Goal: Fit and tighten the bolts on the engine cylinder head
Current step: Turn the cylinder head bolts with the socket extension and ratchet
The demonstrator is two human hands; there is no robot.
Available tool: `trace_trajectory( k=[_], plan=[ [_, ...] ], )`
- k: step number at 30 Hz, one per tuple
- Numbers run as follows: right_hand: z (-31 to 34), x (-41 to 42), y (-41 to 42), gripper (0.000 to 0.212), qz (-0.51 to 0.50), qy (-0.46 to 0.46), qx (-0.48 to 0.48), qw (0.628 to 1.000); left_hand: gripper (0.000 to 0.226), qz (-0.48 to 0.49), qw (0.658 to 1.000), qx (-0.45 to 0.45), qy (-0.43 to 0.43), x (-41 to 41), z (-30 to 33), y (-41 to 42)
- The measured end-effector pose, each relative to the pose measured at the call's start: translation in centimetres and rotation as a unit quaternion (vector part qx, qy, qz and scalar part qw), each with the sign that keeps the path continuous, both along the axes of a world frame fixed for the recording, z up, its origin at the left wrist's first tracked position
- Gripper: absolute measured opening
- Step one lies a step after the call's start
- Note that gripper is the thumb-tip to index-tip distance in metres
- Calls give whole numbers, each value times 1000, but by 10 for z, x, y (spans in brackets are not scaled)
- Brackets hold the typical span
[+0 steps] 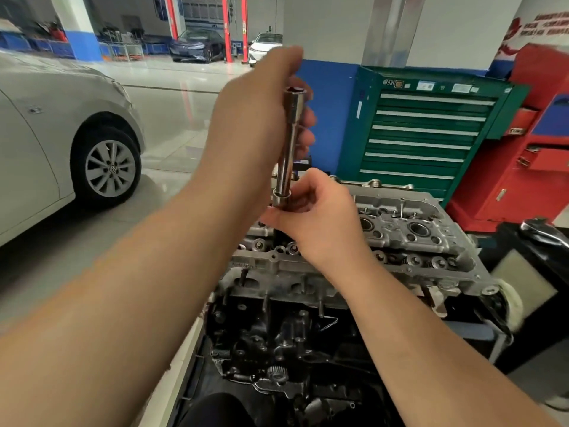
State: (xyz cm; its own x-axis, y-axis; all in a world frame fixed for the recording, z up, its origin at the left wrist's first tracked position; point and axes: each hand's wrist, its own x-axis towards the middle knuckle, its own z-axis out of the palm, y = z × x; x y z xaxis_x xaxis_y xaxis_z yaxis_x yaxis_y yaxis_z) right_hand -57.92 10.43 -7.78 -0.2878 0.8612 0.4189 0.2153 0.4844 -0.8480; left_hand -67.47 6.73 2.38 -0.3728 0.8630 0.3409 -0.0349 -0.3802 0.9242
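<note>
A grey aluminium cylinder head point(409, 241) sits on a dark engine block point(277, 343) in front of me. A long chrome socket extension point(289, 143) stands almost upright above the head's left end. My left hand point(261, 112) grips its upper part, fingers curled round the shaft. My right hand point(314, 211) pinches its lower end, where a wider collar sits, just above the head. Whatever lies under my right hand is hidden. Bolt heads and valve springs show along the head's near edge.
A white car point(61, 143) stands at the left on the shiny floor. A green drawer tool cabinet point(425, 134) and a red cabinet point(523, 149) stand behind the engine. A black bin with a bag point(538, 241) is at the right.
</note>
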Motion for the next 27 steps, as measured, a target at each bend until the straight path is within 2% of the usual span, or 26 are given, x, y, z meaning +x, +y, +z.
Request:
trace_trajectory(
  k=[2, 4, 5, 6, 8, 9, 10, 11, 13, 15, 17, 19, 20, 21, 23, 24, 25, 27],
  plan=[
    [1, -3, -1, 34, -26, -25, 27, 999, 26, 46, 997, 23, 59, 15, -7, -6],
    [2, 0, -1, 31, 11, -27, 18, 999, 23, 78, 989, 31, 124, 14, -8, -1],
    [1, 2, -1, 28, 50, -16, 9, 999, 28, 22, 995, 12, 95, 8, -5, 2],
    [1, 5, -1, 24, 88, -4, 2, 996, 31, -77, 996, -24, 41, 1, 0, 5],
    [0, 9, 2, 22, 143, 19, -11, 989, 31, -275, 959, -76, -7, -20, 11, 10],
    [0, 9, 3, 25, 153, 28, -17, 988, 32, -317, 945, -77, -5, -27, 12, 11],
    [0, 8, 3, 26, 147, 35, -22, 988, 34, -306, 949, -76, -11, -29, 12, 11],
    [0, 6, 4, 26, 128, 45, -25, 990, 37, -251, 965, -77, -17, -28, 12, 13],
    [0, 2, 4, 24, 70, 60, -18, 996, 33, -75, 996, -37, 19, -14, 6, 9],
    [0, -2, 2, 27, 36, 60, 15, 997, 24, 57, 997, 16, 55, 6, -5, 3],
    [0, -6, 1, 15, 22, 44, 42, 998, 22, 81, 994, 46, 66, 21, -18, -3],
    [1, -5, -1, 13, 27, 25, 45, 998, 28, 103, 986, 44, 127, 18, -18, -2],
    [0, -3, -1, 14, 37, 13, 46, 998, 34, 61, 989, 22, 137, 9, -14, 3],
    [-1, 0, -1, 15, 54, 0, 43, 998, 39, -27, 995, -12, 91, 1, -8, 6],
    [-2, 4, 2, 14, 93, -1, 18, 996, 42, -248, 964, -92, 3, -18, 7, 12],
    [-2, 6, 2, 16, 110, 4, 4, 994, 41, -308, 946, -97, -15, -27, 10, 14],
    [-1, 6, 3, 20, 118, 8, -6, 993, 42, -322, 942, -92, -25, -31, 9, 16],
    [0, 4, 5, 26, 107, 16, -10, 994, 45, -245, 965, -85, -40, -29, 7, 17]
  ],
)
